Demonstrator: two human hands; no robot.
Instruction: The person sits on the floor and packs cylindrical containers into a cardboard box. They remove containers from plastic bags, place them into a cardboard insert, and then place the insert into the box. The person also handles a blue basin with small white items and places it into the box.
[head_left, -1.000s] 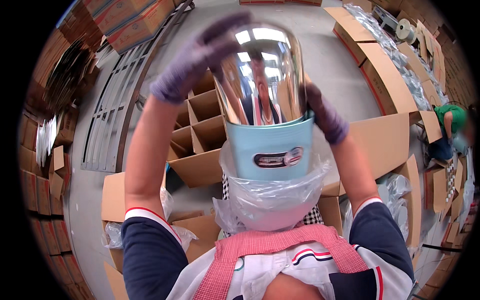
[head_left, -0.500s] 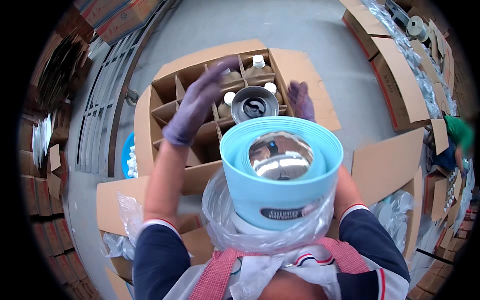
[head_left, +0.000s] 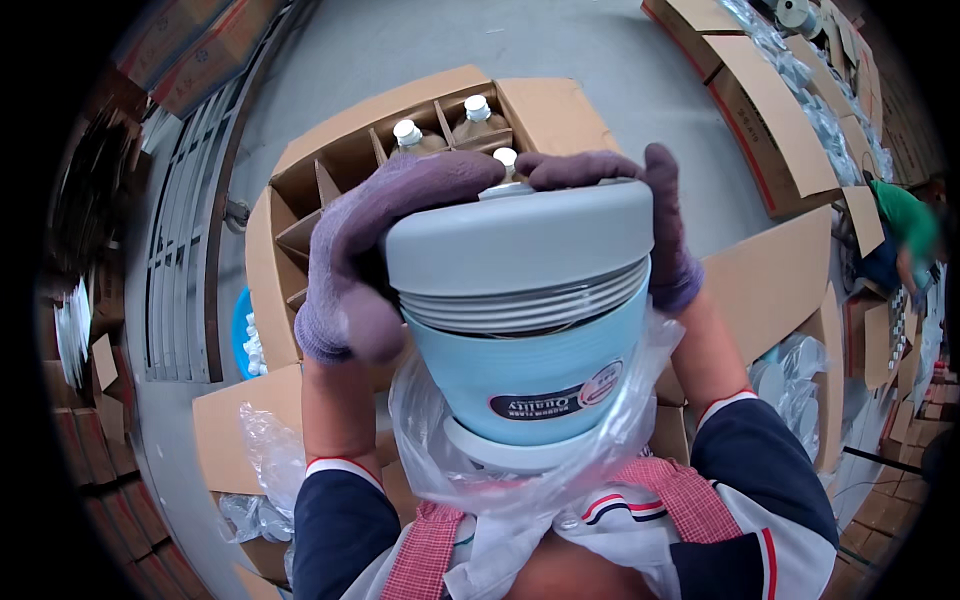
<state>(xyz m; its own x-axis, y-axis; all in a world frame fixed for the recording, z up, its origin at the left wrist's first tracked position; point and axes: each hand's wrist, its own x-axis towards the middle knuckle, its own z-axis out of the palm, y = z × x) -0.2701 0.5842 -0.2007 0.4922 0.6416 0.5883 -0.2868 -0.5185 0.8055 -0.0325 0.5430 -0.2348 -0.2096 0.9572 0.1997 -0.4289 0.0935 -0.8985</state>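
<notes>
Both my hands wear purple gloves. My left hand [head_left: 370,220] curls around the left side of a grey-blue threaded cover [head_left: 520,240], fingers over its top edge. My right hand [head_left: 668,220] grips the same cover from the right, fingers lying along the top. The cover sits at the mouth of a light blue vacuum flask body [head_left: 470,370], slightly tilted, with ridged threads showing between them. The body stands close to my chest, its dark oval label upside down to me. A clear plastic bag [head_left: 410,420] is bunched around its lower part and pale base.
Beyond my hands stands an open divided carton [head_left: 300,170] with several white-capped bottles [head_left: 478,108]. Open cartons flank me, the right one [head_left: 770,290] holding plastic-wrapped parts. A blue tub [head_left: 241,330] is left. A co-worker in green [head_left: 905,215] is at the far right.
My hands, apart above the carton before, have come together on the grey-blue cover. It now hides the flask body's shiny interior. The view has shifted slightly.
</notes>
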